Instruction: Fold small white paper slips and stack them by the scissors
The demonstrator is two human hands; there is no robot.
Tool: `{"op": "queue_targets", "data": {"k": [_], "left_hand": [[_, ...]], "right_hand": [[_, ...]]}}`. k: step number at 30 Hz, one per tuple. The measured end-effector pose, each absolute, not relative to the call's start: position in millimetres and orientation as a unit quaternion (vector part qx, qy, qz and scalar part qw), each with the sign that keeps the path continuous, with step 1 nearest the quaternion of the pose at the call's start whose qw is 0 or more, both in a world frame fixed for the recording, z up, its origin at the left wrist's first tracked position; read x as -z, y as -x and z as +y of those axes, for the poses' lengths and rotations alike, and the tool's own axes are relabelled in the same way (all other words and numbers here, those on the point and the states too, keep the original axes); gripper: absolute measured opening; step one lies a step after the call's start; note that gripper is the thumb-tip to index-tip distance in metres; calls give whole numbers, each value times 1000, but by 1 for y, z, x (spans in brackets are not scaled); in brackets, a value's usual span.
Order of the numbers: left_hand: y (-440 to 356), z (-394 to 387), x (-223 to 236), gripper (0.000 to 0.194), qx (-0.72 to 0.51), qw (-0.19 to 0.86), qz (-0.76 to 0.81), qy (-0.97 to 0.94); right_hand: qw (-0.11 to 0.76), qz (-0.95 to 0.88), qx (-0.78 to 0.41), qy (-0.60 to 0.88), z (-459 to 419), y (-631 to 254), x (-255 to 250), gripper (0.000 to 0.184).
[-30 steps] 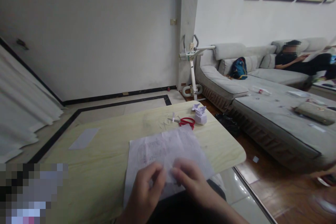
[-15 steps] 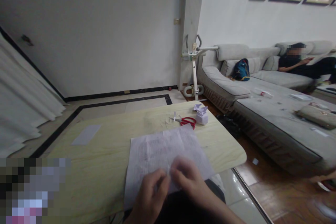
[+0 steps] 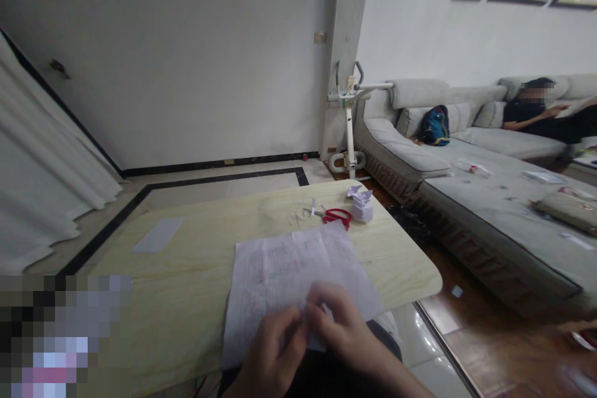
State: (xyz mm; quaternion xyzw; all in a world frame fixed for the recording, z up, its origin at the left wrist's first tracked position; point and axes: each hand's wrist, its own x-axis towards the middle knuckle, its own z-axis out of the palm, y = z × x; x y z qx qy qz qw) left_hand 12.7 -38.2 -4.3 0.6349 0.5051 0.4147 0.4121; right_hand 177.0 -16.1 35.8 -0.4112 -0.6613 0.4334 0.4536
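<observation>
A creased, printed sheet of paper (image 3: 270, 267) lies on the near side of the light wooden table (image 3: 186, 298). Over its lower edge my left hand (image 3: 280, 339) and my right hand (image 3: 338, 323) meet with curled fingers, thumbs and fingertips pressed together. Something small and whitish shows between them, too blurred to name. Past the sheet's far edge, red-handled scissors (image 3: 336, 218) rest with thin paper strips (image 3: 298, 219) around their blades. Just right of them sits a folded white paper piece (image 3: 361, 206).
A flat pale paper rectangle (image 3: 158, 235) lies at the table's left. To the right stands a grey sofa (image 3: 485, 211) with a blue backpack (image 3: 433, 126) and a seated person (image 3: 536, 112). A white exercise machine (image 3: 349, 124) stands behind the table.
My hands have come slightly closer together, fingertips now touching. The whole view has shifted a little; the sheet, scissors and folded paper keep their places on the table.
</observation>
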Motion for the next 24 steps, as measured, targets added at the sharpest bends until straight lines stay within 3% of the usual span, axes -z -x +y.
{"op": "queue_targets", "data": {"k": [6, 9, 13, 24], "left_hand": [[0, -30, -3, 18, -444, 356, 524, -633], [-4, -26, -15, 27, -463, 334, 511, -642], [-12, -23, -25, 26, -484, 291, 502, -655], [-9, -22, -21, 14, -495, 343, 488, -631]], "right_hand": [[455, -661, -410, 434, -14, -173, -26, 9], [461, -670, -379, 442, -12, -170, -22, 9], [479, -672, -329, 459, -8, -170, -19, 6], [486, -683, -339, 427, -9, -171, -27, 5]]}}
